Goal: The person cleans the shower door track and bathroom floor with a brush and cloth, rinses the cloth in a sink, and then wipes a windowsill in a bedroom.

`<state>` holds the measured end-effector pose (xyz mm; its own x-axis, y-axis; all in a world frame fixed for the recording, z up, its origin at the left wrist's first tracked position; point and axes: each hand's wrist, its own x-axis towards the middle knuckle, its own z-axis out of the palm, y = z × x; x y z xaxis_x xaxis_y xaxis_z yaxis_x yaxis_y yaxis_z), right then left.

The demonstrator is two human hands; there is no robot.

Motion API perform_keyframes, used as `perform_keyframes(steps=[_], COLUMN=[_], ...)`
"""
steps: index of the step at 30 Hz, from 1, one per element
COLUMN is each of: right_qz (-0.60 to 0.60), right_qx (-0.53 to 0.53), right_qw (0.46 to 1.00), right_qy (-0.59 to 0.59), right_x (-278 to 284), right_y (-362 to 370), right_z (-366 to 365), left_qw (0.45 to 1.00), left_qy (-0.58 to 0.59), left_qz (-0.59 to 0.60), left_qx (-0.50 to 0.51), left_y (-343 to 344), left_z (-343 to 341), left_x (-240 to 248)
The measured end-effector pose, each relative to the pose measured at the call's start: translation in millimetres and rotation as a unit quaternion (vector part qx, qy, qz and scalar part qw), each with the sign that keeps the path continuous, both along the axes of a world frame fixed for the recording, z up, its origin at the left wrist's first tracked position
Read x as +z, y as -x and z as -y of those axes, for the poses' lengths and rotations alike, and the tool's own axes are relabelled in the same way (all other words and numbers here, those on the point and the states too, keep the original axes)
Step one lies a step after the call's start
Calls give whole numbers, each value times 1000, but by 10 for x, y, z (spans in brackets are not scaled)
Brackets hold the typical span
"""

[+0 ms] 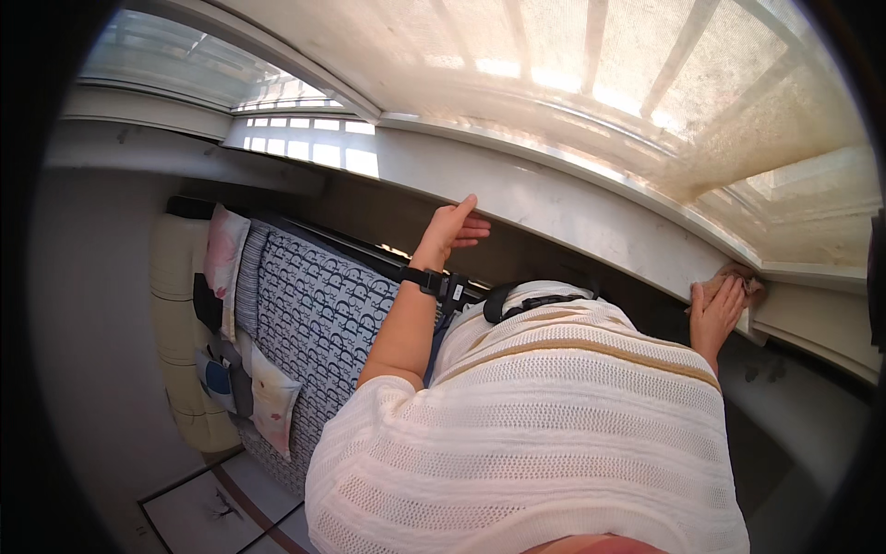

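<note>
At the right end of the white window sill (581, 222), my right hand (718, 309) presses a crumpled brownish cloth (754, 290) against the surface, its fingers laid over it. Part of the cloth shows past my fingertips; the rest is covered by the hand. My left hand (455, 231) is empty and open, held by the sill's front edge with thumb up and fingers stretched to the right. Whether it touches the edge I cannot tell. A black strap with a small device (434, 280) sits around my left wrist.
Behind the sill stands a window with a sunlit, pale screen (609, 83). To the left is a bed with a patterned cover (318, 300), several pillows and a cream headboard (189, 323). A framed picture (208, 508) shows at the lower left.
</note>
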<state>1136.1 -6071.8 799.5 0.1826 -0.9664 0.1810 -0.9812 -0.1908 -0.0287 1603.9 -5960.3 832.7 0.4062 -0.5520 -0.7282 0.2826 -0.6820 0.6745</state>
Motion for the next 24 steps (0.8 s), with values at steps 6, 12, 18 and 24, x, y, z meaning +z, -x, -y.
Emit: perform_keyframes(steps=[6, 12, 18, 24], right_qz=[64, 181, 234, 243], right_qx=[115, 374, 440, 255], right_qw=[991, 906, 864, 934], right_qy=[24, -78, -71, -62], right_x=[116, 380, 205, 322], right_y=[-709, -1648, -1902, -731], right_z=[-115, -130, 75, -96], left_qw=[986, 965, 923, 904], left_qy=[-79, 44, 195, 201], left_qz=[70, 125, 158, 189], left_qx=[-130, -228, -291, -328], left_y=[-49, 124, 669, 775], left_z=[197, 249, 593, 634], left_x=[221, 368, 307, 384])
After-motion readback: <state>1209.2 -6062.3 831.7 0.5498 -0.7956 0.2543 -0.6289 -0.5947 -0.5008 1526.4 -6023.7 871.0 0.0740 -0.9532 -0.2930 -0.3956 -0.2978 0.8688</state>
